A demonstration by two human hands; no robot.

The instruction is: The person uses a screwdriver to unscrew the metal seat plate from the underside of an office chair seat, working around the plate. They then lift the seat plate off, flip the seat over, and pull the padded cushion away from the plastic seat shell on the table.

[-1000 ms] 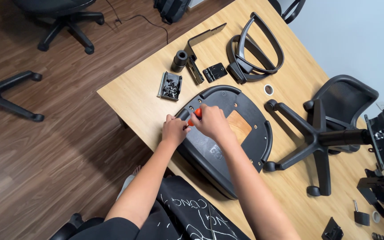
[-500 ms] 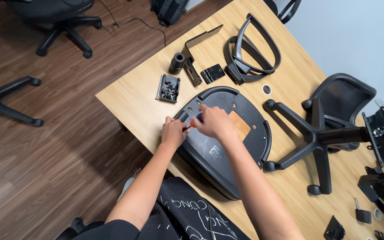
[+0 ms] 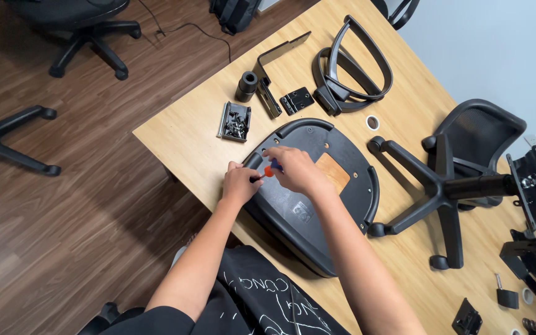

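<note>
A black chair seat (image 3: 342, 205) lies upside down on the wooden table (image 3: 181, 133), with a tan patch in its middle. My right hand (image 3: 296, 170) grips a small screwdriver with a red handle (image 3: 269, 170) at the seat's near-left rim. My left hand (image 3: 241, 183) rests against the same rim, fingers pinched at the screwdriver's tip. A small tray of screws (image 3: 235, 121) sits just beyond my hands.
Black armrests (image 3: 355, 68), a bracket (image 3: 274, 68), a cylinder (image 3: 247, 85) and a hinge plate (image 3: 297, 100) lie at the far side. A wheeled chair base (image 3: 442, 186) and a mesh backrest (image 3: 485, 133) lie to the right. Office chairs stand on the floor at left.
Both hands stay at the seat's rim; my right hand has turned slightly on the screwdriver. The view has shifted a little.
</note>
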